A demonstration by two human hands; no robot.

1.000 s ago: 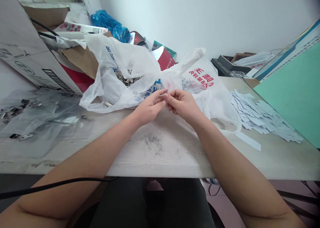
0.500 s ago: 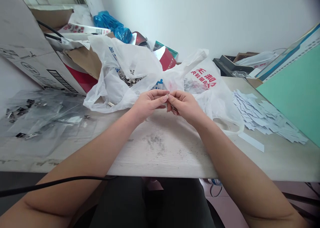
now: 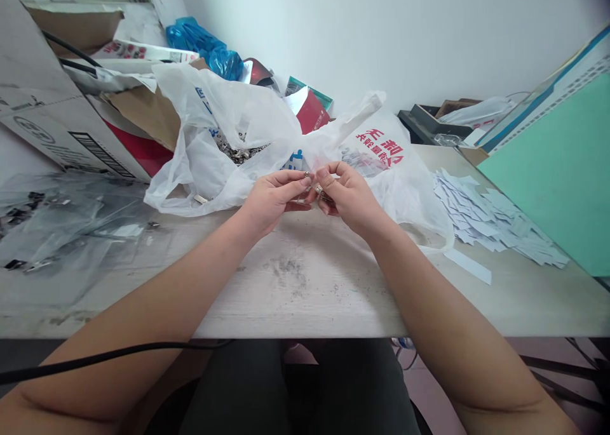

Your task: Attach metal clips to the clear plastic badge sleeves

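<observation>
My left hand [image 3: 274, 197] pinches a small shiny metal piece [image 3: 307, 174] between thumb and forefinger; its exact kind is too small to tell. Close beside it, my right hand [image 3: 345, 194] is closed around several small metal clips [image 3: 324, 195], which show partly between the curled fingers. The fingertips of both hands nearly meet above the table [image 3: 305, 308]. Behind my left hand lies an open white plastic bag [image 3: 204, 174] with a heap of small metal clips [image 3: 241, 153] in it. Behind my right hand is another white bag with red print [image 3: 405, 162].
Clear plastic sleeves [image 3: 81, 244] with metal clips lie at the left, beside a carton [image 3: 52, 124]. White paper slips [image 3: 490, 213] are piled at the right, near a green panel [image 3: 557, 174]. A black cable [image 3: 119, 354] crosses my left forearm. Dark specks [image 3: 288, 273] mark the table.
My fingertips have moved slightly apart, and a small metal piece now shows in the left pinch. The clips in my right hand show more clearly. The view has shifted a little right.
</observation>
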